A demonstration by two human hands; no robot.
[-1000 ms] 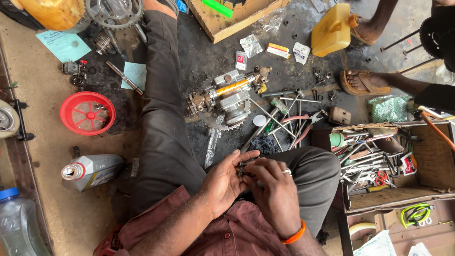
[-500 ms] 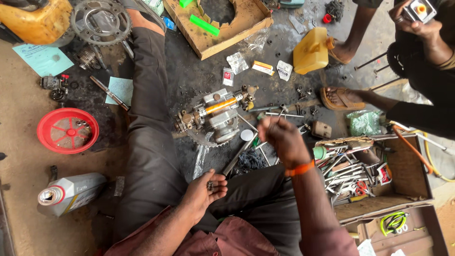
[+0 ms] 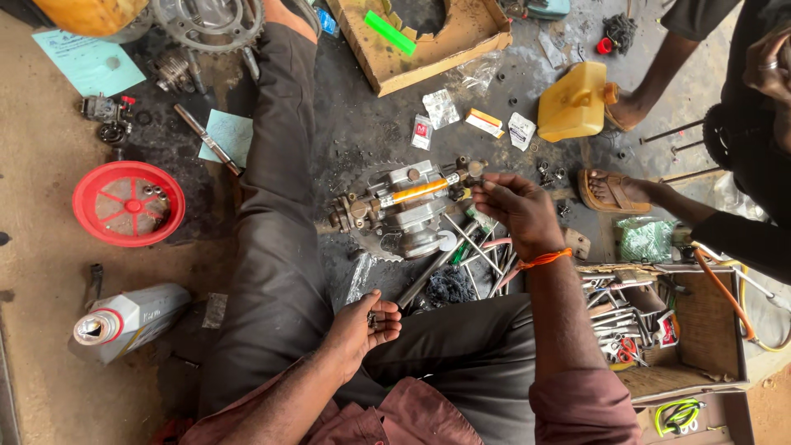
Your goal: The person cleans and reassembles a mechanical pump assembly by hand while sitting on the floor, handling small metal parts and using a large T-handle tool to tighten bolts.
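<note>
On the oily floor ahead, the right hand pinches something small just right of the grey metal engine assembly, whose orange-tubed long axis runs left-right, while the farther left hand cups small parts.

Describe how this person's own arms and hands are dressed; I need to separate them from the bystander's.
Both forearms are bare, with dark maroon sleeves pushed up near the elbows. An orange thread band circles the right wrist. The left hand and right hand wear no gloves.
</note>
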